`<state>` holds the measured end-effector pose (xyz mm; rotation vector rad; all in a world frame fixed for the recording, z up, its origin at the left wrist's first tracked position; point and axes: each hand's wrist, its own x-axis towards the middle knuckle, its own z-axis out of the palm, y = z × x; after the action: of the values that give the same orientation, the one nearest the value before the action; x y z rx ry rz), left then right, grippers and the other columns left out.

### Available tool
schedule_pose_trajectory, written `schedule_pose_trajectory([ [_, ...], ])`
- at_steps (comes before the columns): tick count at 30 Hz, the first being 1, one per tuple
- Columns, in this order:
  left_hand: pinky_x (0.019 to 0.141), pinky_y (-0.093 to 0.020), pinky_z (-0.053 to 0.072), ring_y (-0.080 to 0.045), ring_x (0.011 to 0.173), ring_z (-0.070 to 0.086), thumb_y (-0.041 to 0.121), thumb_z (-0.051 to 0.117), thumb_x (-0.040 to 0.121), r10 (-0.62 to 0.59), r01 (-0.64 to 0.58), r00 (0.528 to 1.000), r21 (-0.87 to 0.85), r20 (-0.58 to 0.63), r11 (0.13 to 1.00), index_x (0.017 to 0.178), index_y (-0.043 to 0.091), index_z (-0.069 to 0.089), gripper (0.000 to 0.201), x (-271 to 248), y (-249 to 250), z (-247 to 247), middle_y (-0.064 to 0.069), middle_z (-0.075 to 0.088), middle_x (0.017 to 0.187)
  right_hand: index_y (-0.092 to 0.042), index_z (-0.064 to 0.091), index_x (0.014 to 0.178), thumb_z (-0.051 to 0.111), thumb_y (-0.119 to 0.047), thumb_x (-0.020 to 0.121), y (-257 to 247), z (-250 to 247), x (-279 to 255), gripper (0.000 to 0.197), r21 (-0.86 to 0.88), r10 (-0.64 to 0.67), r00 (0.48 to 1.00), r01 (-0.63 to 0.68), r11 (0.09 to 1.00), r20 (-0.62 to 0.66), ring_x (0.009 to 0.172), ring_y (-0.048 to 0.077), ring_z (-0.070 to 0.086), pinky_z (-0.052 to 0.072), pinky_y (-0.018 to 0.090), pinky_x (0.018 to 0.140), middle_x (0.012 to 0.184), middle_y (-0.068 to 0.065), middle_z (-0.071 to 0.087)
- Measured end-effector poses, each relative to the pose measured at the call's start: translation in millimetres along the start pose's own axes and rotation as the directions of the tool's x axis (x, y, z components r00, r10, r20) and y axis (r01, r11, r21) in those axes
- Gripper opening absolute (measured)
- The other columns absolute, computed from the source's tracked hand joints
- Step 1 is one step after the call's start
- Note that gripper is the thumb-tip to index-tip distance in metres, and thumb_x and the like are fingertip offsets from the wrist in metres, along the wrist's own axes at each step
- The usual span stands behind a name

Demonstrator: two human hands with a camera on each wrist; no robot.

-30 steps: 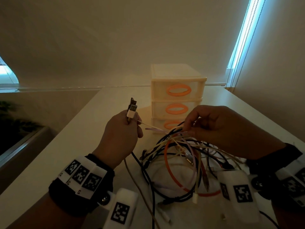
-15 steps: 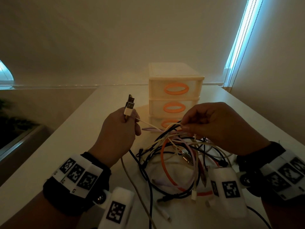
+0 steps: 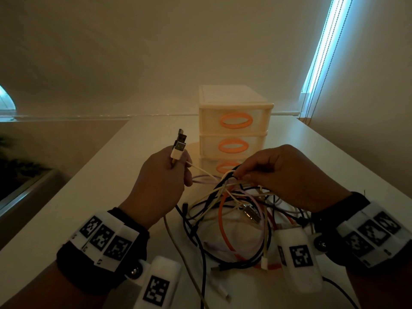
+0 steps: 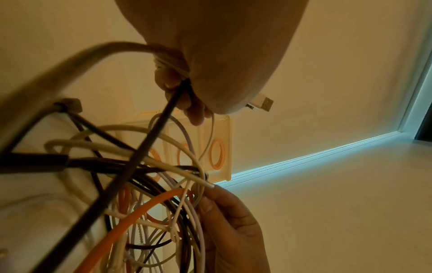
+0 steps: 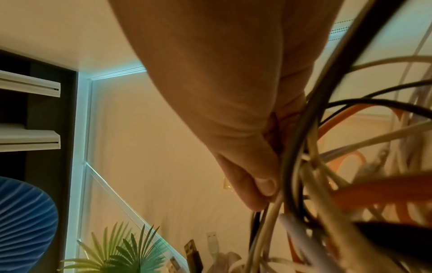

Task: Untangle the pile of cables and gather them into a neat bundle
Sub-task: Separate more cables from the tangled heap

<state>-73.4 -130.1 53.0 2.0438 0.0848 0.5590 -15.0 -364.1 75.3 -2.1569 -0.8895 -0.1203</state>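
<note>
Cables point(image 3: 234, 210) hang tangled below both hands: left hand point(image 3: 160, 184) fists several plug ends point(image 3: 179, 146) upright, right hand point(image 3: 281, 175) pinches strands beside it.

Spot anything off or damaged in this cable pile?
No damage visible. The cable pile is still knotted on the table. The left hand holds several USB plugs upright; the right hand pinches strands above the tangle.

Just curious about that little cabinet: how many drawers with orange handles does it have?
3, stacked: top drawer, middle drawer, and bottom drawer, whose handle is partly hidden behind the cables and the right hand.
</note>
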Motion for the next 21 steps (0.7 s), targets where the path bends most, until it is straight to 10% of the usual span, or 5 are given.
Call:
schedule_pose_trajectory([
  [21, 0.048, -0.015, 0.041, -0.006, 0.046, 0.052, 0.016, 0.042, 0.105, 0.080, -0.083, 0.996, 0.078, 0.042, 0.993, 0.086, 0.019, 0.061, 0.027, -6, 3, 4, 0.005, 0.067, 0.062, -0.026, 0.072, 0.119, 0.066, -0.002, 0.092, -22, -11, -7, 0.037, 0.173, -0.016, 0.988, -0.010, 0.985, 0.151, 0.104, 0.003, 0.070, 0.054, 0.022, 0.095, 0.107, -0.011, 0.076],
])
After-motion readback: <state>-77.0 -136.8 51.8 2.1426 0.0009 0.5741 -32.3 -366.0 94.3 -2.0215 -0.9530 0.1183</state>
